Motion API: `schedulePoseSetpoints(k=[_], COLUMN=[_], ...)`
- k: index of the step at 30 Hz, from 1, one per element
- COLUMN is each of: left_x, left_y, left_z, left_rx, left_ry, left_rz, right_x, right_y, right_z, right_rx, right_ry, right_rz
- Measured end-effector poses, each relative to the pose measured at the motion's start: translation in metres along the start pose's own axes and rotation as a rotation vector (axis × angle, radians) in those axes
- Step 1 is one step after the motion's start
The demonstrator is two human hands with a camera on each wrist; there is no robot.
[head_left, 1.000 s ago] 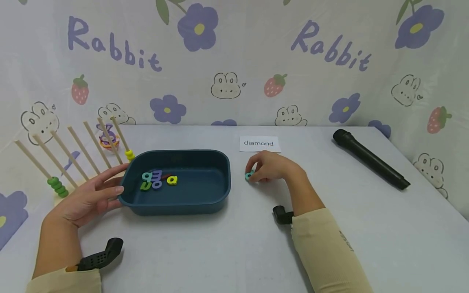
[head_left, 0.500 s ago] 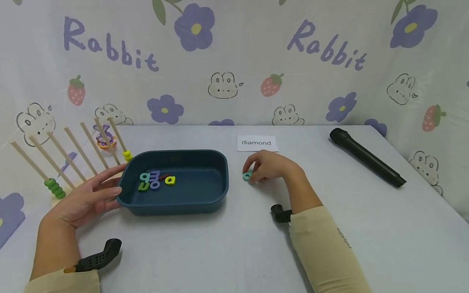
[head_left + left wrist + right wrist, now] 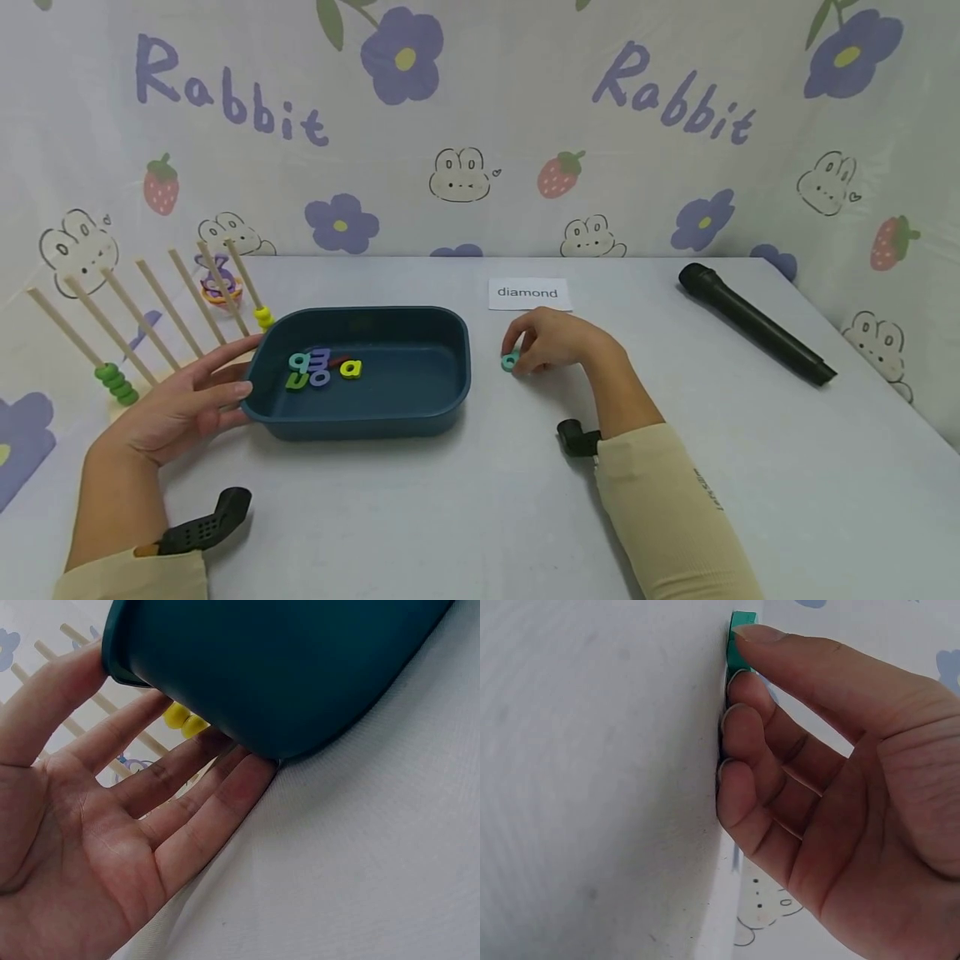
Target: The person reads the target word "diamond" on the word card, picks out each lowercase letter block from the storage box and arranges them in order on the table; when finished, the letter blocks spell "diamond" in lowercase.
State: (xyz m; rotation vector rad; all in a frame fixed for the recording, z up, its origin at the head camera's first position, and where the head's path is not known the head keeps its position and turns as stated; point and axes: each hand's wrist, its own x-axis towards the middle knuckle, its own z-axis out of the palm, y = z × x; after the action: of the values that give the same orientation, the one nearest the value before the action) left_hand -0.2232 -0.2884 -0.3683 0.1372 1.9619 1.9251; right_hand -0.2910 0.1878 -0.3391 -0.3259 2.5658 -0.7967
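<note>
In the head view my left hand (image 3: 180, 404) holds the left end of a dark teal tray (image 3: 397, 425), thumb at the rim. The left wrist view has its fingers (image 3: 199, 829) against the tray's outer wall. My right hand (image 3: 558, 342) pinches a small teal toy letter (image 3: 509, 362) on the table, right of the tray; a round loop shows, and the rest is behind the fingers. In the right wrist view the thumb lies on the letter's edge (image 3: 742, 652). Inside the tray lie several coloured letters, among them a yellow "a" (image 3: 350, 369) and a purple "m" (image 3: 319, 358).
A white card (image 3: 529, 293) reading "diamond" lies just beyond my right hand. A black microphone (image 3: 757, 325) rests at the right. Behind my left hand stands a wooden peg rack (image 3: 123, 312) with green beads (image 3: 117, 385) and yellow beads (image 3: 264, 317).
Both hands and the tray stay in place. The teal letter's loop shows more fully beside the right fingertips than a second ago. The head view has shifted slightly.
</note>
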Motion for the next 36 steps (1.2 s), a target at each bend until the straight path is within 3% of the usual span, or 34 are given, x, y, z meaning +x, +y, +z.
schedulePoseSetpoints(k=[12, 20, 23, 30, 36], left_x=[-0.001, 0.000, 0.000, -0.003, -0.003], left_y=[-0.002, -0.003, -0.003, -0.002, 0.001], left_z=[-0.005, -0.004, -0.003, -0.003, -0.002], left_rx=[-0.011, 0.021, 0.028, 0.028, 0.038], left_ry=[-0.011, -0.004, 0.001, -0.005, -0.007], left_rz=[0.017, 0.018, 0.015, 0.008, 0.003], right_x=[-0.004, -0.019, -0.023, -0.016, -0.004], right_y=[-0.005, -0.029, -0.040, -0.063, -0.085], right_z=[-0.006, -0.020, -0.021, -0.018, -0.020], right_rx=[0.000, 0.044, 0.070, 0.206, 0.189], right_ry=[-0.017, 0.130, 0.149, 0.066, 0.000], right_rz=[-0.021, -0.143, -0.201, -0.319, -0.353])
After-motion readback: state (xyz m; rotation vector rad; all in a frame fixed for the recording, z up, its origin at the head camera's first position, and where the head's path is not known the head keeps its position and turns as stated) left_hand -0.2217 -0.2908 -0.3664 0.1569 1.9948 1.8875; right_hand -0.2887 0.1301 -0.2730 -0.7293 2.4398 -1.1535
